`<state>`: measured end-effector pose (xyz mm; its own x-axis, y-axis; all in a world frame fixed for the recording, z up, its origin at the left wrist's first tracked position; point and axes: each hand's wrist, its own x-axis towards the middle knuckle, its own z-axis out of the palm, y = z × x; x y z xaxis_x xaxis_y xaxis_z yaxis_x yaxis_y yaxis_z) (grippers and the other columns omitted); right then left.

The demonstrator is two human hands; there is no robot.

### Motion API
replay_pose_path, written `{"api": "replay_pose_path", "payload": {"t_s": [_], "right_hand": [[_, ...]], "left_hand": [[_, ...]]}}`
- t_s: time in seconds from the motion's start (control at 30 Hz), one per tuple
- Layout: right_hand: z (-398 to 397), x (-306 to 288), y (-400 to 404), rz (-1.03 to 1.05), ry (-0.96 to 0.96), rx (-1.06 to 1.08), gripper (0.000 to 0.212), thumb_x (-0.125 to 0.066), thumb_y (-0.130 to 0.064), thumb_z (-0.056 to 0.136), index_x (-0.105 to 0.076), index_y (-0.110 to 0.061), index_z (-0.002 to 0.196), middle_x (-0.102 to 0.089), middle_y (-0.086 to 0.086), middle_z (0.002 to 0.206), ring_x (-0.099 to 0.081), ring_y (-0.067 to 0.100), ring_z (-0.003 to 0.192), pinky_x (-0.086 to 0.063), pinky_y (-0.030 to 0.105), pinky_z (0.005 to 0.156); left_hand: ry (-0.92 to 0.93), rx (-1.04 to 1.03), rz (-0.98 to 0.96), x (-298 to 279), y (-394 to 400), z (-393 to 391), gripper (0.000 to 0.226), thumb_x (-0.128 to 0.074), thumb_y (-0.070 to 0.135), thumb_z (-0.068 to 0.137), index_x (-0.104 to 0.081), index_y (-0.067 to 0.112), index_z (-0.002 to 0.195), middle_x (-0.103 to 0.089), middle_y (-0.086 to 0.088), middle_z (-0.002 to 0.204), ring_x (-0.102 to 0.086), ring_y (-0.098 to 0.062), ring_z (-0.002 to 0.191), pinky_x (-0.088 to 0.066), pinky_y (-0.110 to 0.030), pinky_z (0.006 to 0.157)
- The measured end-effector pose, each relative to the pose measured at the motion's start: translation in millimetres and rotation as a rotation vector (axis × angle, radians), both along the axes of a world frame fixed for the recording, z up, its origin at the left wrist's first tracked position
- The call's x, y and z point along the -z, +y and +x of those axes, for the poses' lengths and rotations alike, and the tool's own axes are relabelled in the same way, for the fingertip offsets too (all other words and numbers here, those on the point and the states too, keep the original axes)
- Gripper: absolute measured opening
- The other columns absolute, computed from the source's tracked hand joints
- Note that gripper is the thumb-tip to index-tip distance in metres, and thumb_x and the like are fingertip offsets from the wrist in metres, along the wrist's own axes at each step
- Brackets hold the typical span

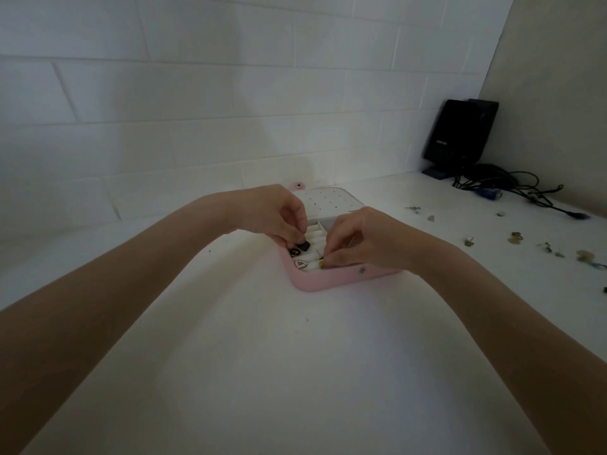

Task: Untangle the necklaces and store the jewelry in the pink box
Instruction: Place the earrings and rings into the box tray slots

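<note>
Both hands are over the open pink box (323, 281), which sits on the white bench (262, 372) near the tiled wall (164, 93), its lid (328, 201) laid back and showing a white panel dotted with small holes.

The left hand (279, 213) has its fingers curled down, and the fingertips pinch a small dark piece (303, 246) just above the left end of the box's padded white rolls (313, 238). The right hand (368, 239) is likewise curled, thumb and forefinger pressed together on a tiny yellowish item (322, 264) at the front row of the box (what it is exactly is too small to tell). The two hands are close together, nearly touching over the tray.

Inside the box, near the front left corner, lie a dark round earring (294, 251) and a silvery one (300, 264), both just below the left hand's fingertips.

Well off to the right, scattered jewelry pieces (515, 238) lie on the bench, apart from both hands. Farther back in the corner stands a black device (460, 133) with a tangle of dark cables (512, 185) beside it.
</note>
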<state>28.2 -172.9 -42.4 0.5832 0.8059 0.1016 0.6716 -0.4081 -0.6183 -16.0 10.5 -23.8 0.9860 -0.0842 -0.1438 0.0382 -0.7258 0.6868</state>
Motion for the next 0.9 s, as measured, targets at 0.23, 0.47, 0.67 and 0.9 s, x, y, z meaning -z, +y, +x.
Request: {"api": "replay_pose_path", "payload": {"t_s": [0.23,0.47,0.67,0.9], "right_hand": [[4.7,-3.4,0.2,-0.102,0.124,0.037,0.013,-0.078,-0.017,0.073,-0.068,-0.025,0.073,-0.054,-0.011,0.059,-0.046,0.003,0.057,-0.036,0.018,0.060],[0.8,-26.0,13.9,-0.247,0.051,0.016,0.009,-0.077,-0.017,0.074,-0.072,-0.022,0.079,-0.054,-0.019,0.052,-0.048,-0.008,0.051,-0.033,0.002,0.049],[-6.6,-15.9,28.6,-0.209,-0.039,-0.088,0.014,-0.077,-0.021,0.073,-0.074,-0.028,0.084,-0.070,-0.008,0.084,-0.057,-0.005,0.069,-0.045,0.015,0.073],[-12.5,-12.7,34.6,-0.237,-0.179,-0.079,0.006,-0.070,-0.024,0.073,-0.071,-0.029,0.077,-0.063,-0.019,0.071,-0.059,-0.007,0.069,-0.049,0.018,0.072]], "left_hand": [[-0.147,-0.138,-0.216,-20.4,19.3,1.8,0.008,-0.068,0.003,0.081,-0.061,0.009,0.082,-0.066,-0.005,0.076,-0.063,-0.006,0.062,-0.055,-0.014,0.067],[-0.083,-0.129,-0.097,-18.7,24.4,-1.5,0.008,-0.067,0.003,0.082,-0.062,0.008,0.083,-0.065,-0.003,0.075,-0.063,-0.004,0.059,-0.052,-0.012,0.061],[-0.032,-0.164,0.031,-12.3,24.3,0.3,0.008,-0.067,0.007,0.083,-0.062,0.012,0.079,-0.067,0.002,0.064,-0.061,0.000,0.055,-0.051,-0.011,0.056],[-0.016,-0.148,-0.006,-9.2,22.6,1.0,0.005,-0.067,0.007,0.083,-0.063,0.010,0.083,-0.068,-0.002,0.073,-0.064,0.000,0.059,-0.051,-0.011,0.058]]}}
